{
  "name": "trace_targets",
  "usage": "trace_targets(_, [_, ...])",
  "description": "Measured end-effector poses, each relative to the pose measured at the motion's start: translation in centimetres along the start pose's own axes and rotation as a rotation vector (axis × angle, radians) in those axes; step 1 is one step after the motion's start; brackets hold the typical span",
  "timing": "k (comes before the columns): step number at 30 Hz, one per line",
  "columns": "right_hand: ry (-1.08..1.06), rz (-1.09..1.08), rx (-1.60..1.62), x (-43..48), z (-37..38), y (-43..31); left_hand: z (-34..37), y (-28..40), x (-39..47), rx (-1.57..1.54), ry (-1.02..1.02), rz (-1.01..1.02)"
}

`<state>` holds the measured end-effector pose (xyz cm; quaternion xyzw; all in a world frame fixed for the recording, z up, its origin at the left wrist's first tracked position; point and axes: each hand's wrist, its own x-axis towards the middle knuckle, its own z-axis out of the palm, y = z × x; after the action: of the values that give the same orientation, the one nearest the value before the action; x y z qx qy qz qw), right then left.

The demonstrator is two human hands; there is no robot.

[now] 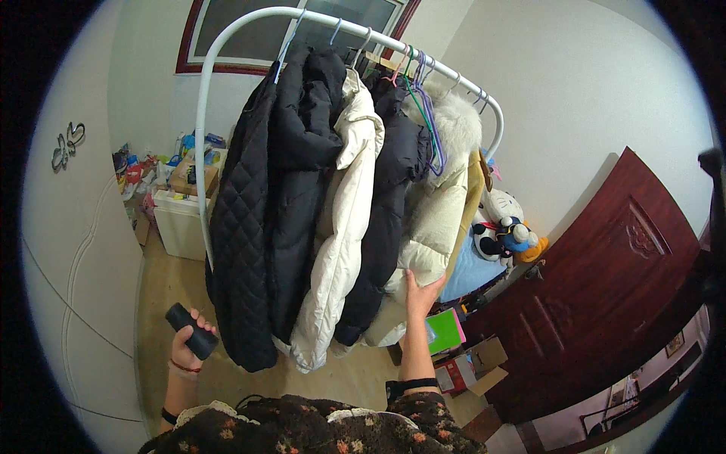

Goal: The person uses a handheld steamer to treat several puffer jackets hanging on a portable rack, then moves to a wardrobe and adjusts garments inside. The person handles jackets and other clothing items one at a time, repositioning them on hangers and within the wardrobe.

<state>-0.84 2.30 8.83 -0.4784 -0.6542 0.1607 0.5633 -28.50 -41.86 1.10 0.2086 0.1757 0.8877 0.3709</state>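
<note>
My left hand (190, 340) is wrapped around a black cylindrical roll (193, 332), held low at the left. At the cuff end of a cream puffer jacket sleeve (428, 255), my right hand (424, 290) grips the fabric, thumb in view and the other fingers partly hidden. White fur (454, 127) covers the upper part of that jacket. To its left along the white metal clothes rail (334, 22) hang a black puffer jacket (383, 227), an off-white puffer jacket (346, 227), another black puffer jacket (295, 227) and a black quilted jacket (241, 255).
Bare purple hangers (434, 130) hang among the coats. Plush toys (505, 227) sit behind the rail's right end. An open cardboard box (488, 363) stands on the floor beside the dark red wooden door (590, 295). At the left are a white cabinet (79, 255) and a white bin (178, 227).
</note>
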Motion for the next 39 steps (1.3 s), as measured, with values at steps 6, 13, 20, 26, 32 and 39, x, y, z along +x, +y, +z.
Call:
trace_targets(6, [-0.071,-0.005,0.066,1.0,-0.7,-0.2,0.4,-0.4,0.0,-0.027,0.027,-0.005])
trace_targets(13, [-0.196,0.112,0.079,1.3,-1.2,0.7,0.9,-0.8,0.0,-0.004,0.017,0.014])
trace_targets(20, [-0.228,0.115,0.331,1.0,-0.4,5.0,0.8,-0.9,-0.2,0.023,0.014,0.030])
trace_targets(26, [-0.409,0.237,0.429,-4.1,0.4,11.1,0.3,-0.3,-0.9,0.067,0.044,0.041])
trace_targets(32, [-0.369,0.346,0.288,-6.0,1.6,13.9,0.0,0.0,-0.4,0.057,0.011,0.027])
trace_targets(39, [-0.262,0.321,0.178,-5.3,1.3,15.2,-0.7,-0.6,0.3,0.069,0.017,0.003])
